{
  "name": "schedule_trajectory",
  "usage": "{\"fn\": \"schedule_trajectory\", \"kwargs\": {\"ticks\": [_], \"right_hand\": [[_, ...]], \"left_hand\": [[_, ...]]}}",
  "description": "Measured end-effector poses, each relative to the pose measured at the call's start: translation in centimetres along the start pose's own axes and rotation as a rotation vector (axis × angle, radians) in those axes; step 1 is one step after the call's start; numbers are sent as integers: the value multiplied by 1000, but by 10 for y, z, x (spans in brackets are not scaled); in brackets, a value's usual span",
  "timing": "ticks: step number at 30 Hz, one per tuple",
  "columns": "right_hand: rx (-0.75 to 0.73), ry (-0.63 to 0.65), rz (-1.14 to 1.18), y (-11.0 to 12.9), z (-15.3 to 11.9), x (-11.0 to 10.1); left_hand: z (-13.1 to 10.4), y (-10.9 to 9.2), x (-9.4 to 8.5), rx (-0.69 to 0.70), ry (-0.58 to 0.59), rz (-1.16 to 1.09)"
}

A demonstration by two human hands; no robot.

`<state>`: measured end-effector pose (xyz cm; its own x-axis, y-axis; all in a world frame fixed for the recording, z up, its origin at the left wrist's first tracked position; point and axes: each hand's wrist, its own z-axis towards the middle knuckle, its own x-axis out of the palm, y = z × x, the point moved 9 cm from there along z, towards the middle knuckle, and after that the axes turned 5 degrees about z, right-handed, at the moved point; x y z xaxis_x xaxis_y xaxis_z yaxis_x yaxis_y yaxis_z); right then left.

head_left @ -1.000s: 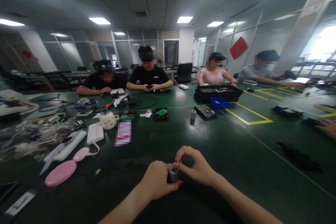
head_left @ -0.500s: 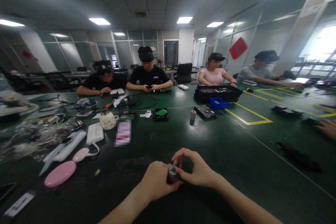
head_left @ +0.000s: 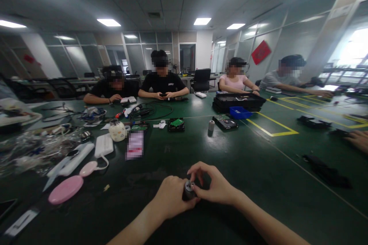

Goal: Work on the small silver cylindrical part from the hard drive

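Observation:
My left hand (head_left: pixel 169 198) is closed around a small cylindrical metal motor (head_left: pixel 189 194), holding it upright just above the green table. The motor's round end faces up, and its lower body is partly hidden by my fingers and thumb. Over that end, my right hand (head_left: pixel 214 183) pinches with thumb and index finger. Between those fingertips a small round metal part (head_left: pixel 193 184) shows, too small to name surely. Farther off, a similar metal cylinder (head_left: pixel 211 125) stands upright on the table.
Hard drives (head_left: pixel 225 122) and a blue tray (head_left: pixel 240 113) lie beyond my hands. To the left are a pink disc (head_left: pixel 66 190), a white power bank (head_left: pixel 104 145), a patterned jar (head_left: pixel 117 131) and plastic bags. Several people sit across the table; another person's hand (head_left: pixel 358 139) is at right.
The fingertips of my right hand have shifted slightly at the motor's top, and the small round part shows more clearly. My left hand keeps its hold.

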<state>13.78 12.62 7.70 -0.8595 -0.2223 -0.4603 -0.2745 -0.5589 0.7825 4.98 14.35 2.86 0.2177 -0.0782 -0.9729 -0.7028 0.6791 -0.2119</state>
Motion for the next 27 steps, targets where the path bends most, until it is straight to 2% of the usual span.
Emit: {"fn": "schedule_trajectory", "kwargs": {"ticks": [11, 17, 20, 27], "right_hand": [[-15, -79, -7, 1, 1, -9], [44, -130, -79, -17, 2, -21], [89, -104, -154, -30, 3, -23], [186, 48, -286, -49, 3, -13]], "left_hand": [[0, 0, -2, -21, 13, 12], [0, 0, -3, -40, 31, 21], [-1, 0, -4, -46, 33, 22], [0, 1, -4, -53, 33, 31]]}}
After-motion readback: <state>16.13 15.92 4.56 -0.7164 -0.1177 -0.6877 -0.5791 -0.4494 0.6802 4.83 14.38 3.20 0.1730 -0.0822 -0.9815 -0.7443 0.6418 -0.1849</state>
